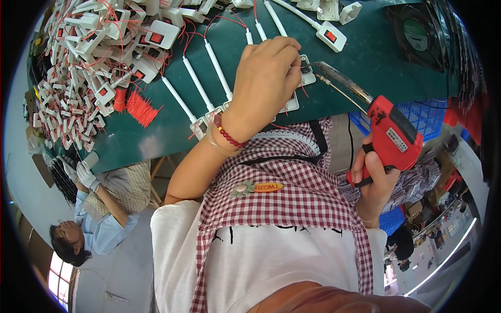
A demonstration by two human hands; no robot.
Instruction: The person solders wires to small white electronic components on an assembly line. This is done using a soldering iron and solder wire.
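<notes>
My right hand (377, 180) is wrapped round the handle of a red soldering gun (395, 133). Its metal tip reaches left to an opened white switch housing (307, 76) on the table. Over that housing my left hand (269, 78) is closed, thumb and fingers pinched beside the tip. A thin red wire (305, 89) comes out from under the pinch; the exact grip is partly hidden by the fingers. White tubes with switch housings, such as a white tube (218, 70), lie in a row left of my left hand.
A large heap of white switch housings (86, 52) covers the table's left. Nearby lies a bundle of red wires (142, 108). A white switch with a red rocker (331, 36) and a black fan (417, 36) lie beyond. Another person's gloved hands (86, 175) work at the left edge.
</notes>
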